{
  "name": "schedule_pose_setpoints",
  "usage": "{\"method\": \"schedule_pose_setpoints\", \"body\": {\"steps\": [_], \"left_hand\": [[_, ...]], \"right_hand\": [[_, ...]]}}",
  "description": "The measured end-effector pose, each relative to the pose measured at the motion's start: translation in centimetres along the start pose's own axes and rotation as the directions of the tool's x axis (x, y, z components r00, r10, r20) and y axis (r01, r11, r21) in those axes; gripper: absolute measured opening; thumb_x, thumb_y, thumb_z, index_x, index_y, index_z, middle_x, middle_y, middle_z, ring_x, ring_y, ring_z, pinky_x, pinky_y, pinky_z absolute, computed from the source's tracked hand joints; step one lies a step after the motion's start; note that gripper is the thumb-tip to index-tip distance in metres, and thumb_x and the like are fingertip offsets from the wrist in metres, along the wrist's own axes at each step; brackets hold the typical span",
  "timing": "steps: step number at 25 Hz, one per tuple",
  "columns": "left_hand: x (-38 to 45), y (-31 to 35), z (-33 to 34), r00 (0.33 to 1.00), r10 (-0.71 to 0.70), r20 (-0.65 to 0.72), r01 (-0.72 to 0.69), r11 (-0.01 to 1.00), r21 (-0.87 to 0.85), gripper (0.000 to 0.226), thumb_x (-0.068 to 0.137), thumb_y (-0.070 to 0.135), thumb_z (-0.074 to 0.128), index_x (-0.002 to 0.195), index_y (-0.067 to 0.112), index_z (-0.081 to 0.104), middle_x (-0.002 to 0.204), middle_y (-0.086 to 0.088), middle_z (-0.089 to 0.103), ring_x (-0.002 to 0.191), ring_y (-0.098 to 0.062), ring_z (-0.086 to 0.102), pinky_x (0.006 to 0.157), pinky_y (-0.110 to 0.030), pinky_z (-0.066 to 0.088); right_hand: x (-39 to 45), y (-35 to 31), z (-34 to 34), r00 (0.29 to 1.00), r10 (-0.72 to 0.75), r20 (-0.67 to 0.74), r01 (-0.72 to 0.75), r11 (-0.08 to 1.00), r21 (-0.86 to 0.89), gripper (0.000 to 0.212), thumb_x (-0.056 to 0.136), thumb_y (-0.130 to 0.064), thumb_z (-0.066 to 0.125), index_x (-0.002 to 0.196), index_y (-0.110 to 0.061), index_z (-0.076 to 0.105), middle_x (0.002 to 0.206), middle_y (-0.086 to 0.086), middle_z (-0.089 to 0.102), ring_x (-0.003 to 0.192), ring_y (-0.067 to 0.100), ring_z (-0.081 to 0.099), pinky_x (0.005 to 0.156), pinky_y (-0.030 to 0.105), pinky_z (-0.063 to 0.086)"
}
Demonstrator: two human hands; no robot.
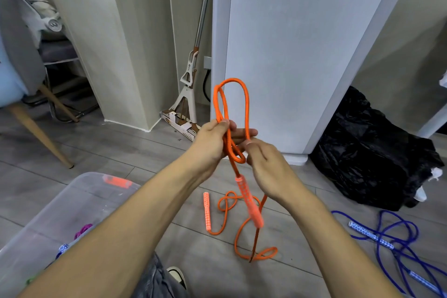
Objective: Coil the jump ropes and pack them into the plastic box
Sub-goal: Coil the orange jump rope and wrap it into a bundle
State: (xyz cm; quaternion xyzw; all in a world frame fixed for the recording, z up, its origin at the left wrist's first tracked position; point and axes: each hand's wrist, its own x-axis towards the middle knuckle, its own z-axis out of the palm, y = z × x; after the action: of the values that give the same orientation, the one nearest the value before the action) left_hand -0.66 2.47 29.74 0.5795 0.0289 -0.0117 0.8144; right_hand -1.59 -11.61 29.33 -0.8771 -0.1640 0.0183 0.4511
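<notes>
An orange jump rope (pixel 246 101) stands in loops above my hands. My left hand (pixel 212 143) grips the gathered loops, thumb on top. My right hand (pixel 263 162) pinches one strand just right of them. One orange handle (pixel 249 201) dangles below my hands; the other orange handle (pixel 206 211) lies on the floor with loose rope around it. A blue jump rope (pixel 391 237) lies uncoiled on the floor at right. The clear plastic box (pixel 79 184) sits at lower left, with purple and blue-handled ropes inside, partly hidden by my left arm.
A mop (pixel 188 84) leans in the corner behind the rope. A black plastic bag (pixel 370 157) lies at right by a white cabinet (pixel 290 43). A chair with wooden legs (pixel 36 128) stands at left. My shoe (pixel 177 276) shows at the bottom.
</notes>
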Motion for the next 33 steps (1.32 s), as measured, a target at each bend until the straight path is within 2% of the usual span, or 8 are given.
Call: {"method": "schedule_pose_setpoints", "body": {"steps": [2, 5, 12, 17, 22, 25, 28, 33], "left_hand": [[0.2, 0.0, -0.3, 1.0, 0.023, -0.013, -0.022, 0.997, 0.08, 0.029, 0.108, 0.017, 0.03, 0.097, 0.004, 0.054, 0.1, -0.02, 0.075, 0.094, -0.034, 0.073, 0.079, -0.042, 0.059], [-0.3, -1.0, 0.4, 0.998, 0.035, 0.054, -0.047, 0.971, 0.236, 0.031, 0.108, 0.018, 0.034, 0.109, 0.001, 0.059, 0.107, -0.018, 0.073, 0.099, -0.037, 0.07, 0.086, -0.048, 0.059], [-0.7, -1.8, 0.7, 0.993, 0.052, 0.109, -0.088, 0.927, 0.364, 0.028, 0.107, 0.023, 0.037, 0.1, 0.008, 0.059, 0.107, -0.017, 0.073, 0.098, -0.042, 0.066, 0.077, -0.043, 0.059], [0.4, 0.4, 0.0, 0.999, 0.005, -0.038, -0.012, 0.983, -0.185, 0.028, 0.108, 0.016, 0.028, 0.09, 0.007, 0.048, 0.08, -0.012, 0.075, 0.081, -0.032, 0.073, 0.078, -0.044, 0.057], [3.1, 3.5, -6.0, 0.98, -0.02, -0.199, -0.084, 0.863, -0.498, 0.03, 0.106, 0.015, 0.031, 0.082, 0.01, 0.048, 0.054, -0.001, 0.049, 0.048, -0.017, 0.056, 0.068, -0.041, 0.062], [3.5, 4.3, -7.8, 0.959, 0.033, -0.282, -0.146, 0.91, -0.389, 0.027, 0.106, 0.015, 0.029, 0.084, 0.013, 0.045, 0.051, 0.004, 0.042, 0.04, -0.011, 0.041, 0.057, -0.029, 0.055], [2.9, 4.1, -7.0, 0.941, 0.151, -0.304, -0.187, 0.978, -0.094, 0.026, 0.106, 0.014, 0.031, 0.086, 0.013, 0.046, 0.055, 0.002, 0.048, 0.039, -0.01, 0.038, 0.051, -0.028, 0.049], [0.2, 2.2, -2.9, 0.991, 0.084, 0.101, -0.113, 0.935, 0.336, 0.023, 0.108, 0.018, 0.032, 0.1, 0.006, 0.05, 0.093, -0.012, 0.075, 0.083, -0.024, 0.072, 0.078, -0.039, 0.06]], "right_hand": [[0.1, 0.5, -1.1, 0.998, -0.004, -0.061, -0.005, 0.989, -0.145, 0.037, 0.106, -0.027, 0.032, 0.079, -0.025, 0.059, 0.069, -0.01, 0.053, 0.073, 0.012, 0.052, 0.067, 0.032, 0.038], [-0.1, 0.6, -1.2, 0.997, -0.042, 0.07, 0.058, 0.967, -0.25, 0.037, 0.107, -0.036, 0.029, 0.077, -0.032, 0.049, 0.075, -0.01, 0.055, 0.076, 0.014, 0.057, 0.071, 0.037, 0.044], [-0.4, 0.5, -1.3, 0.979, -0.08, 0.185, 0.137, 0.937, -0.321, 0.038, 0.107, -0.037, 0.027, 0.072, -0.036, 0.044, 0.085, -0.005, 0.058, 0.076, 0.016, 0.058, 0.072, 0.043, 0.051], [-0.3, 0.3, -1.7, 0.98, -0.029, 0.198, 0.057, 0.989, -0.134, 0.045, 0.107, -0.035, 0.038, 0.067, -0.023, 0.056, 0.047, -0.015, 0.051, 0.046, 0.003, 0.046, 0.054, 0.022, 0.032], [-0.4, 2.3, -4.3, 0.922, 0.116, 0.369, -0.164, 0.981, 0.1, 0.035, 0.107, -0.026, 0.042, 0.083, -0.005, 0.059, 0.051, -0.003, 0.032, 0.047, 0.019, 0.029, 0.051, 0.032, 0.025], [-0.4, 3.3, -7.3, 0.93, 0.175, 0.322, -0.201, 0.978, 0.049, 0.029, 0.105, -0.018, 0.047, 0.085, -0.005, 0.062, 0.057, 0.005, 0.035, 0.05, 0.02, 0.031, 0.051, 0.031, 0.026], [-0.5, 3.6, -9.1, 0.984, 0.077, 0.161, -0.051, 0.986, -0.161, 0.028, 0.102, -0.025, 0.055, 0.08, -0.019, 0.071, 0.057, -0.002, 0.042, 0.054, 0.015, 0.035, 0.053, 0.029, 0.03], [-0.2, 0.7, -6.1, 0.985, -0.156, 0.073, 0.16, 0.986, -0.049, 0.021, 0.101, -0.028, 0.056, 0.084, -0.023, 0.067, 0.053, -0.015, 0.045, 0.051, 0.005, 0.038, 0.052, 0.016, 0.029]]}}
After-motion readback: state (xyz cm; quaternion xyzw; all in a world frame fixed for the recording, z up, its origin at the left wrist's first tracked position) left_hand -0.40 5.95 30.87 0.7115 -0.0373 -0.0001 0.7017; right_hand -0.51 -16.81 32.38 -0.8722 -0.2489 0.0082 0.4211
